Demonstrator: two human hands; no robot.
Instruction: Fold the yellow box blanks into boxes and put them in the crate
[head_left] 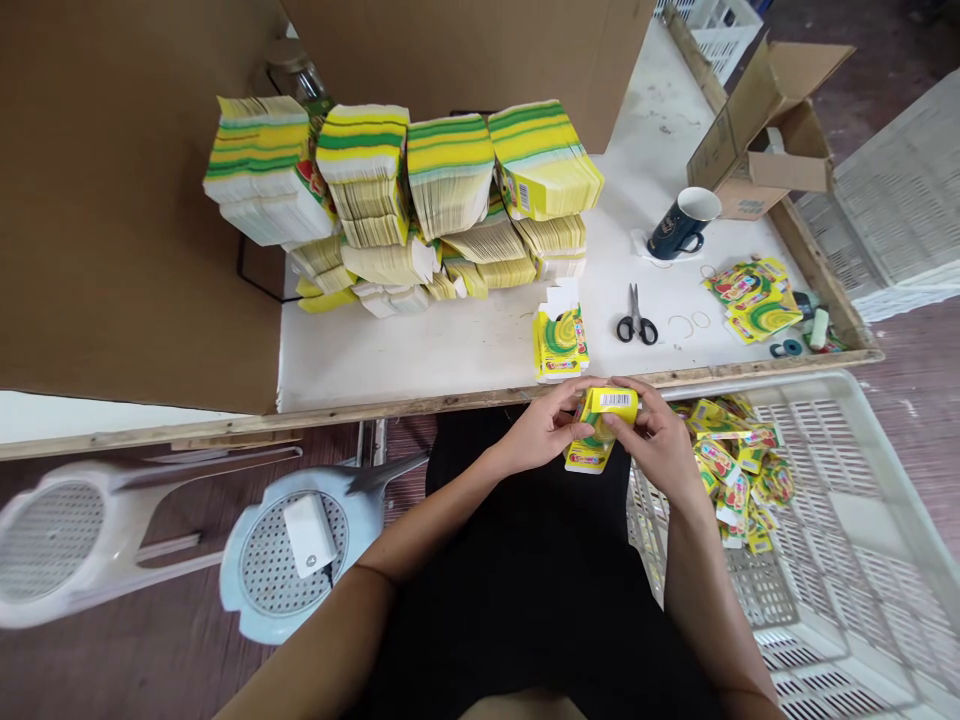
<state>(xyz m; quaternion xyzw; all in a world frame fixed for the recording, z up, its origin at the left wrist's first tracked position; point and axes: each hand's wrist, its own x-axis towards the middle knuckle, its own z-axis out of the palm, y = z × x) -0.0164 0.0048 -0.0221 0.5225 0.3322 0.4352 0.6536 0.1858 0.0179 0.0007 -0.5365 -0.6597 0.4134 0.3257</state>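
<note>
Between my two hands, just off the table's front edge, is a small yellow and green printed carton point(594, 440) with a barcode on its upper flap. My left hand point(544, 432) grips its left side, thumb on the front. On the other side, my right hand point(660, 440) holds the carton with its thumb pressed near the barcode flap. Whether anything is inside the carton cannot be seen. Just beyond my hands lies a short stack of flat cartons point(561, 335) on the tabletop. Black-handled scissors point(636, 318) rest to its right.
Bundled flat cartons point(450, 180) are piled at the back. A dark mug point(682, 225), an open cardboard box point(757, 140) and loose printed cartons point(757, 295) occupy the right side. Below right, a white plastic crate point(847, 500) contains many yellow packets point(739, 470). A blue stool point(251, 590) stands left.
</note>
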